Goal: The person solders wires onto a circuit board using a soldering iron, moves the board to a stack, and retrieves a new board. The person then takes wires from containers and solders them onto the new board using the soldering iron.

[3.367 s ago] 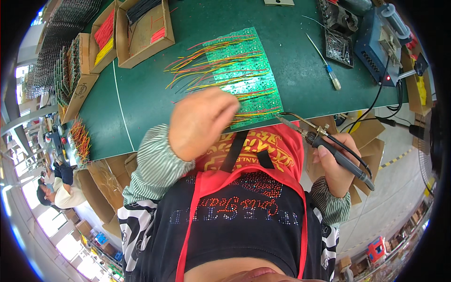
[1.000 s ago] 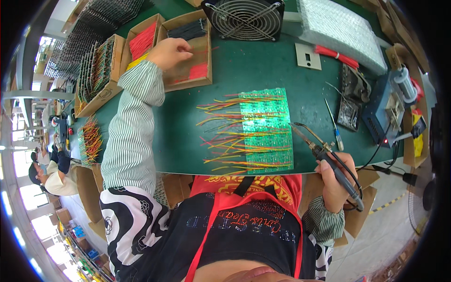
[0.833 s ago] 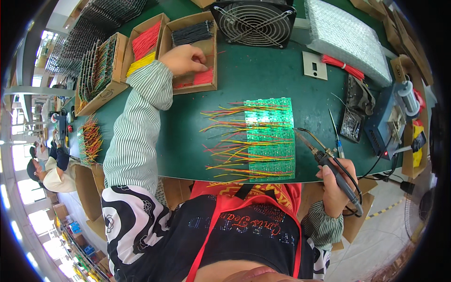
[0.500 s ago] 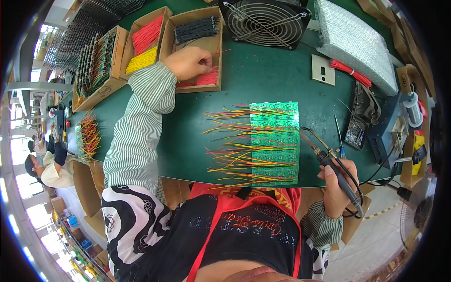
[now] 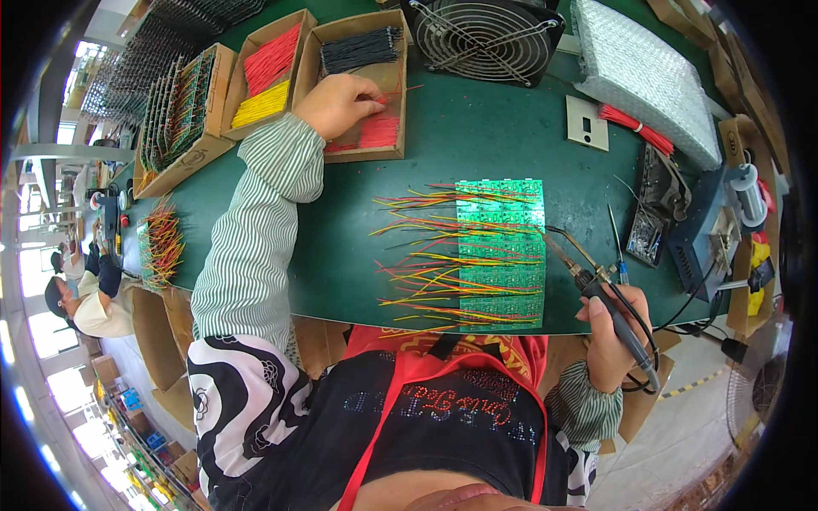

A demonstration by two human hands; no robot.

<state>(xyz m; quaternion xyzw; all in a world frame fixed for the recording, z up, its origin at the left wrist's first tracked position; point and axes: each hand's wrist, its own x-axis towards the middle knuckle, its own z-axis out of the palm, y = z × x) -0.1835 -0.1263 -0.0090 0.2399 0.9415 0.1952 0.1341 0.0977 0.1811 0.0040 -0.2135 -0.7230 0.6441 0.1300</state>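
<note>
My left hand [image 5: 341,104] is over the cardboard box of cut wires [image 5: 402,128], thumb and fingertips pinched on a bit of red wire [image 5: 383,100]. Below the fingers lies a bundle of red wires [image 5: 379,132]; black wires [image 5: 360,53] fill the far part of that box. My right hand [image 5: 615,336] grips a soldering iron [image 5: 626,328] with a thin curved feed tube alongside. The iron's tip is close to the right edge of a green circuit board panel [image 5: 501,277]. Red, yellow and black wires [image 5: 417,226] stick out leftward from the panel in several rows.
Left of the wire box stand a box of red and yellow wires [image 5: 262,104] and one of wired boards [image 5: 183,111]. A fan [image 5: 484,38], bubble-wrapped pack [image 5: 643,77], metal plate [image 5: 587,123], tweezers [image 5: 618,247] and blue soldering unit [image 5: 703,243] stand around. Co-workers sit far left.
My left hand has lifted slightly away from the red wire bundle, uncovering more of it, with red now showing at the fingertips. My right hand and the iron stay nearly still.
</note>
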